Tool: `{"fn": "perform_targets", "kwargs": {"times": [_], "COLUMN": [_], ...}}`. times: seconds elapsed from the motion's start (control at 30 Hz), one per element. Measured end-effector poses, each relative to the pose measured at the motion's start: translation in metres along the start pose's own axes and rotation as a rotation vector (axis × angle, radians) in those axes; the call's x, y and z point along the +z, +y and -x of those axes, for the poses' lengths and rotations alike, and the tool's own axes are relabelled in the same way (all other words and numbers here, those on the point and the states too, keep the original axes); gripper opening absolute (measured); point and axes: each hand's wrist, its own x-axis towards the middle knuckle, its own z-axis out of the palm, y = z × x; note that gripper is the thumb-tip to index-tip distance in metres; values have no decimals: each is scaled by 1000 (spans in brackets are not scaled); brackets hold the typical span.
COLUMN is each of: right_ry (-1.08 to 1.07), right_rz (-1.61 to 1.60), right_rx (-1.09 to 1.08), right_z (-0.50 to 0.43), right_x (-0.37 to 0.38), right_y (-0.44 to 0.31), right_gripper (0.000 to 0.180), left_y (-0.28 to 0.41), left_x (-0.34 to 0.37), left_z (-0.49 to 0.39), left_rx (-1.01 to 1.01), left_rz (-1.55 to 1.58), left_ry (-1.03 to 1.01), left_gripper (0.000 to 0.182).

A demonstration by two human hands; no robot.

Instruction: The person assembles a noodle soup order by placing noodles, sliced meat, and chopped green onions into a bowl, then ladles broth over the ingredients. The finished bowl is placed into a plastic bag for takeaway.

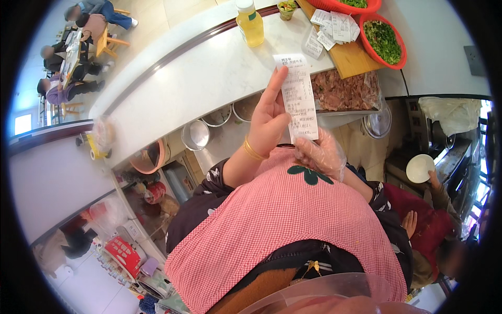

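Observation:
A long printed paper receipt (300, 88) is held upright in front of my chest, over the near edge of the white counter (188, 78). My left hand (270, 114), bare and with gold bangles at the wrist, grips its left side between thumb and fingers. At its bottom end, my right hand (322, 153) pinches the paper; it wears a thin clear plastic glove. Behind the receipt, to the right, lies a tray of chopped cooked meat (345, 90). More paper slips (337, 29) are piled on a wooden cutting board (357, 59).
A bottle of yellow liquid (250, 25) and a small cup of chopped vegetables (287, 10) stand on the counter. Red baskets of chopped greens (382, 41) sit at the right. Metal pots (196, 135) are below. A co-worker at right holds a white bowl (419, 168).

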Motion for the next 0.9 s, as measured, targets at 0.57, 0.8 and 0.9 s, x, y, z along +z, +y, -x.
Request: {"fn": "perform_targets", "kwargs": {"times": [0.57,0.8,0.9], "right_ry": [67,101,163], "right_rz": [47,7,24], "right_rx": [18,33,18], "right_z": [-25,-18,-14], "right_x": [-16,-16,-17], "right_y": [17,18,17], "right_gripper": [23,18,22], "left_y": [-80,-119,-113], "left_x": [-91,-141,-125], "left_z": [-49,-142,-171], "left_rx": [86,152,51], "left_rz": [-911,-1543,-1709], "left_ry": [196,-4,-28], "left_gripper": [63,47,38]}}
